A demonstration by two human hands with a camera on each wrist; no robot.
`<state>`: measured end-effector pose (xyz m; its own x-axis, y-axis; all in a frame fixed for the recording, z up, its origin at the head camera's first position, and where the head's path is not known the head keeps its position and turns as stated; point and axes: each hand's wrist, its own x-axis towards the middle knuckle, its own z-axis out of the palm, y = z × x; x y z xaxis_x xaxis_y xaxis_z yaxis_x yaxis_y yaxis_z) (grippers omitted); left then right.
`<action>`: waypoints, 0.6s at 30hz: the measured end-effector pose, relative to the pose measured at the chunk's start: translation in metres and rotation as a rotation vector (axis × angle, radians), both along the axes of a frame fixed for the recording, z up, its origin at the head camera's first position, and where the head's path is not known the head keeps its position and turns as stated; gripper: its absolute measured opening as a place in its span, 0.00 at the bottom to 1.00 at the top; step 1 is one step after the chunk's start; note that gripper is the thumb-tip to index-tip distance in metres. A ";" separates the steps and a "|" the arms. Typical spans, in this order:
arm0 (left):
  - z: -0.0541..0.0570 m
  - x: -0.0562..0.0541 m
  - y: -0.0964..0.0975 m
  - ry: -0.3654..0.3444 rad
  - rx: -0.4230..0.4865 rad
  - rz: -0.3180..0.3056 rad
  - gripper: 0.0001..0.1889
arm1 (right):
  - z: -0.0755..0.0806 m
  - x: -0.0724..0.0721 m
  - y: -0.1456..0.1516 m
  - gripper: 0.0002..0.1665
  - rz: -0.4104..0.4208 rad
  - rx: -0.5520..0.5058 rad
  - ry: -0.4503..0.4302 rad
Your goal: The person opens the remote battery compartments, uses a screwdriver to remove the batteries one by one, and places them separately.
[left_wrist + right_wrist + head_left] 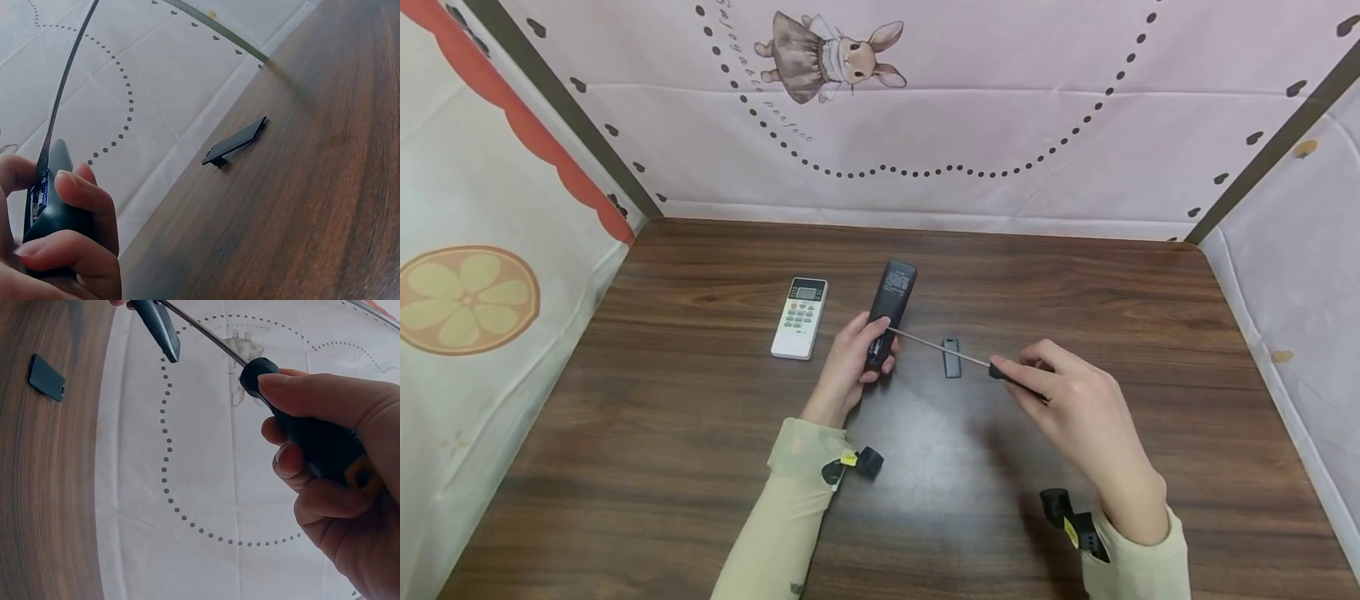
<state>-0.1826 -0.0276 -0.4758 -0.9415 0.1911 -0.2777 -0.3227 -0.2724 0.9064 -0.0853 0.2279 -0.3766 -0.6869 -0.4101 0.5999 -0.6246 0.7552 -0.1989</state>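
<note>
My left hand (844, 367) grips a black remote control (897, 287) near its lower end, with the back of it facing up. In the left wrist view its battery compartment is uncovered and shows a blue-labelled battery (41, 195). My right hand (1086, 408) holds a screwdriver by its black handle (312, 440), thumb along the handle near the shaft. The metal shaft (934, 344) slants across to the remote, its tip right at the compartment beside my left thumb. A small dark battery cover (952, 363) lies on the table between the hands.
A white remote control (797, 329) with a small screen lies face up on the wooden table (662, 400), left of the left hand. Printed cloth walls (970, 125) stand at the back and both sides.
</note>
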 end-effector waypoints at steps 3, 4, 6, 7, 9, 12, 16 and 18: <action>-0.001 0.001 0.000 0.002 0.026 -0.008 0.19 | -0.001 -0.001 0.003 0.18 0.008 0.002 -0.033; -0.001 0.001 0.000 0.004 0.034 -0.012 0.19 | -0.001 -0.001 0.003 0.18 0.014 0.000 -0.037; -0.001 0.001 0.000 0.007 0.048 -0.018 0.19 | -0.002 -0.001 0.005 0.18 0.022 -0.005 -0.044; -0.001 0.001 0.000 0.008 0.055 -0.023 0.19 | -0.002 -0.002 0.005 0.18 0.026 -0.007 -0.045; -0.001 0.002 0.000 0.009 0.065 -0.034 0.19 | -0.002 -0.002 0.006 0.19 0.031 -0.009 -0.051; -0.002 0.002 -0.001 0.000 0.086 -0.050 0.19 | -0.002 -0.002 0.006 0.18 0.036 -0.012 -0.064; -0.002 0.001 -0.003 -0.020 0.116 -0.066 0.19 | -0.003 -0.003 0.005 0.18 0.042 -0.018 -0.071; -0.002 0.001 -0.004 -0.023 0.127 -0.074 0.20 | -0.003 -0.003 0.005 0.18 0.043 -0.019 -0.069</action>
